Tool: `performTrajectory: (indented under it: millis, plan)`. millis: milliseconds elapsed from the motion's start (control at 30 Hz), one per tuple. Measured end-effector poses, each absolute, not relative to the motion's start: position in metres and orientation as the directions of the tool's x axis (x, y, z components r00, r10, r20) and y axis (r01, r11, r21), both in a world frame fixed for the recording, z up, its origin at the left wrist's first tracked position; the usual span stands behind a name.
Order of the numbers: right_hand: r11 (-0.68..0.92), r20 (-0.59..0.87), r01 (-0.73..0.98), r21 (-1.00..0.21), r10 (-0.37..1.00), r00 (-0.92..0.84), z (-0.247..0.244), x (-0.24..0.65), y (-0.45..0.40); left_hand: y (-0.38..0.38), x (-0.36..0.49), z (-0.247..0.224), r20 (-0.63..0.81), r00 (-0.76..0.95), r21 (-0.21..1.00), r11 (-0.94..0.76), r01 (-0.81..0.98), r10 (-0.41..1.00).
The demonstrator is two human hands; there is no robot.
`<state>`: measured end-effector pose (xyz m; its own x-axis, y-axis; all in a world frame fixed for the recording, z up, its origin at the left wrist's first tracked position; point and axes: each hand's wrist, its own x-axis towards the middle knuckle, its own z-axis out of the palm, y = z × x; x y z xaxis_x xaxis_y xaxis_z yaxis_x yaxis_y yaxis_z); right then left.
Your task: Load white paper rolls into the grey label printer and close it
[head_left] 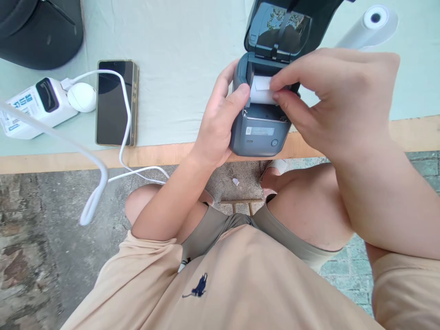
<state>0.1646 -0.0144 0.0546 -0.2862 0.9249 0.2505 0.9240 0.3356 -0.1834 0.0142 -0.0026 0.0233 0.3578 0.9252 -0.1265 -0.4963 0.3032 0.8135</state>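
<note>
A dark grey label printer (263,135) is held at the table's front edge, its lid (282,30) swung up and back. My left hand (223,112) is wrapped round the printer's left side, thumb on the rim of the paper bay. Inside the bay sits a white paper roll (263,94). My right hand (330,94) pinches the roll's loose paper end between thumb and forefinger. Behind that hand, a second white roll (369,25) with a dark core lies on the table, partly hidden.
A phone (115,105) lies to the left on the green tablecloth (172,68). Beside it is a white power bank (37,107) with a display, a round white charger (81,97) and a white cable (92,160) looping over the edge. A black bag-like object (41,36) stands at back left.
</note>
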Motion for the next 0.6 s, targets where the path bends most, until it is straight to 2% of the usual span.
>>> performTrajectory:
  millis: [100,200,267,367,600]
  plan:
    - [0.330,0.254,0.929,-0.170,0.925,-0.282,0.055,0.165,-0.013,-0.003,0.016,0.026,-0.127,0.372,0.771,0.328,-0.547,0.919]
    - [0.333,0.267,0.925,-0.184,0.922,-0.279,0.053,0.165,-0.011,-0.006,0.022,0.033,-0.102,0.303,0.833,0.247,-0.495,0.948]
    - [0.313,0.279,0.929,-0.196,0.926,-0.253,0.052,0.164,-0.011,-0.009,0.027,0.038,-0.165,0.242,0.866,0.258,-0.429,0.956]
    - [0.305,0.324,0.933,-0.193,0.917,-0.233,0.052,0.162,-0.015,-0.011,0.031,0.041,-0.184,0.204,0.876,0.254,-0.410,0.962]
    - [0.525,0.536,0.845,-0.098,0.744,-0.400,0.051,0.157,-0.027,-0.001,0.017,0.026,-0.116,0.271,0.824,0.245,-0.511,0.956]
